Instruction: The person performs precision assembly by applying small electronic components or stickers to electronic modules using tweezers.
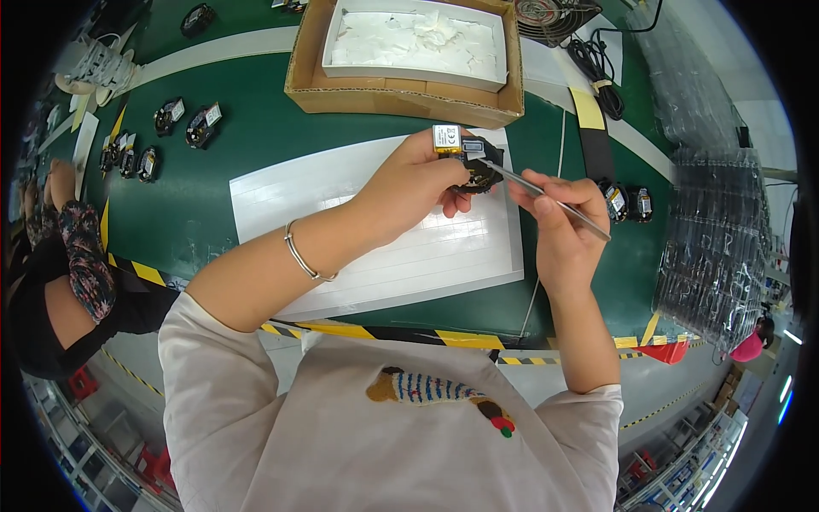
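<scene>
Over a white sheet (358,277) on the green table, my left hand (422,179) grips a round black electronic module (485,177). A small silver battery (446,138) with a white label and yellow edge sticks up at the module's left side. Between the thumb and fingers of my right hand (565,218) is a pair of metal tweezers (559,205), slanting down to the left. Their tip meets the module near a small pale piece at its top; whether it pinches anything is too small to tell. My left fingers partly cover the module's lower left.
A cardboard box (405,101) with a white inner tray stands at the back. Several similar modules (203,126) lie at left, and more modules (638,203) at right. Stacked clear plastic trays (708,239) line the right edge. A black cable (597,72) lies coiled near a fan. Another person's sleeve (85,256) shows at far left.
</scene>
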Available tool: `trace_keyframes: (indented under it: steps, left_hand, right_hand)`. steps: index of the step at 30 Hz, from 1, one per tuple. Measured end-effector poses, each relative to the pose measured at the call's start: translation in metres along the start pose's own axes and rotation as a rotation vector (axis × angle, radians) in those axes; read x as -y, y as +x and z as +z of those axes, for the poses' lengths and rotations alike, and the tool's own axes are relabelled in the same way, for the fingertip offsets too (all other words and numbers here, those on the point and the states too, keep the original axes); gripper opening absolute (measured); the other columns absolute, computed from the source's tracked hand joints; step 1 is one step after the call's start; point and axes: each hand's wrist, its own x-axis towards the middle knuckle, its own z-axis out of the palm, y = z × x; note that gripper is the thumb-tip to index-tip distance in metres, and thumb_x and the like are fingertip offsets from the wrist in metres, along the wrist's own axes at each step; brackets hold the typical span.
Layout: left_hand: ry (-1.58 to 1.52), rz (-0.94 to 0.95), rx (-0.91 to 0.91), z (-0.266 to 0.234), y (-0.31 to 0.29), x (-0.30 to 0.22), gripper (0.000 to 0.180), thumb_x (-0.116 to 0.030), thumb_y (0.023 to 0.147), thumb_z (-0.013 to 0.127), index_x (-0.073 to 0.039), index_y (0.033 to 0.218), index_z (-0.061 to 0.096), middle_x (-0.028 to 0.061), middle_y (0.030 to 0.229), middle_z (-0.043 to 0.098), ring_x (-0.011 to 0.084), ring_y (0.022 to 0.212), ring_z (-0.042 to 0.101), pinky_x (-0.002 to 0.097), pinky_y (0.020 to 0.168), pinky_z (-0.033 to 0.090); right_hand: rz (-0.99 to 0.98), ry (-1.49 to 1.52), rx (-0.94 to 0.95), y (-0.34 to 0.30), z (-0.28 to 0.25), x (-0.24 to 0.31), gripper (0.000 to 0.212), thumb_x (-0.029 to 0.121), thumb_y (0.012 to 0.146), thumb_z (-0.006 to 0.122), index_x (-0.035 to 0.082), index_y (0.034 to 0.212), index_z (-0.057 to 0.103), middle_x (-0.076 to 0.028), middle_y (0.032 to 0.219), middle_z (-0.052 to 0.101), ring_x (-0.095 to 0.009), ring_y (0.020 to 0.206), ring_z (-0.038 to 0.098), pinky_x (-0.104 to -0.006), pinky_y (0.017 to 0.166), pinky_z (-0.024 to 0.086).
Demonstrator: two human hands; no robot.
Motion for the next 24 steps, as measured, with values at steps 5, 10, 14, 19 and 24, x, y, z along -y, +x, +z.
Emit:
trace_keyframes:
  steps: [5,10,14,19,24]
  left_hand:
    - [-0.006,-0.023,0.006,0.002,-0.003,-0.006,0.039,-0.002,0.086,0.046,-0.001,0.124,0.041,0.0202,0.097,0.064,0.0181,0.07,0.058,0.0297,0.059,0.047]
    - [-0.046,-0.032,-0.004,0.002,-0.002,-0.003,0.037,-0.006,0.089,0.043,-0.002,0.126,0.04,0.0221,0.1,0.063,0.0192,0.07,0.058,0.0298,0.06,0.048]
    - [-0.087,-0.052,0.017,0.002,-0.003,-0.001,0.036,-0.011,0.093,0.039,-0.001,0.128,0.039,0.0228,0.1,0.062,0.0203,0.07,0.059,0.0298,0.06,0.05]
    - [0.007,-0.049,0.057,0.0,-0.002,-0.004,0.038,-0.011,0.093,0.04,0.0,0.129,0.04,0.0198,0.097,0.062,0.019,0.068,0.06,0.0283,0.057,0.05]
    - [0.24,-0.021,0.153,0.003,-0.003,-0.003,0.023,-0.009,0.094,0.041,0.001,0.111,0.053,0.0103,0.087,0.061,0.0139,0.062,0.06,0.025,0.052,0.049]
  right_hand:
    - [-0.195,-0.059,0.02,0.043,0.007,0.024,0.012,0.004,0.089,0.059,0.0,0.099,0.053,-0.024,0.109,0.062,-0.034,0.096,0.065,-0.0432,0.09,0.053]
    - [-0.174,-0.531,0.034,0.109,0.027,0.012,0.012,0.001,0.083,0.066,-0.003,0.094,0.062,-0.01,0.092,0.066,-0.015,0.083,0.064,-0.0246,0.073,0.05]
    - [-0.233,-0.628,-0.064,0.101,0.02,0.015,0.011,0.005,0.085,0.065,0.0,0.094,0.063,-0.006,0.088,0.065,-0.011,0.08,0.059,-0.0239,0.073,0.046]
    - [-0.307,-0.471,-0.058,0.061,0.013,0.023,0.014,0.003,0.094,0.049,-0.002,0.1,0.061,-0.005,0.092,0.062,-0.01,0.082,0.056,-0.0227,0.075,0.043]
    - [-0.274,-0.99,0.394,0.037,0.044,0.028,0.041,-0.007,0.075,0.056,0.012,0.11,0.067,-0.011,0.107,0.058,-0.023,0.088,0.061,-0.0329,0.074,0.05]
